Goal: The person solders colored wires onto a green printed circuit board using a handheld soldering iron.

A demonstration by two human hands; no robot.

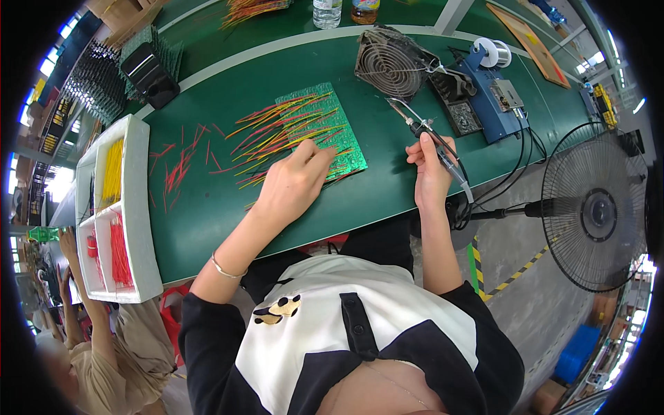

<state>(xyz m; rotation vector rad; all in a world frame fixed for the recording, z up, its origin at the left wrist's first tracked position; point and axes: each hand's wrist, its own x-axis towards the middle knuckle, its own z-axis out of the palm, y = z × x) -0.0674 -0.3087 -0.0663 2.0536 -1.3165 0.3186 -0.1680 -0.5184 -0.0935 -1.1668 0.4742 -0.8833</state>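
A green circuit board [351,135] lies on the green bench in front of me, with rows of yellow, red and dark wires [256,142] fanning out to its left. My left hand [294,178] rests over the board's near part, thumb and fingers pinched together among the wires. Its fingertips hide whatever is between them. To the right of the board, my right hand [434,173] grips a soldering iron [417,128], whose tip points up and left, apart from the board. A dark cable trails from the iron's lower end.
Loose red wires [178,169] lie left of the board. A white foam tray [143,207] with yellow and red wires stands beyond them. At the back are a small box fan [393,63] and a blue soldering station [487,97]. A standing fan [598,207] is right; another person [104,366] sits left.
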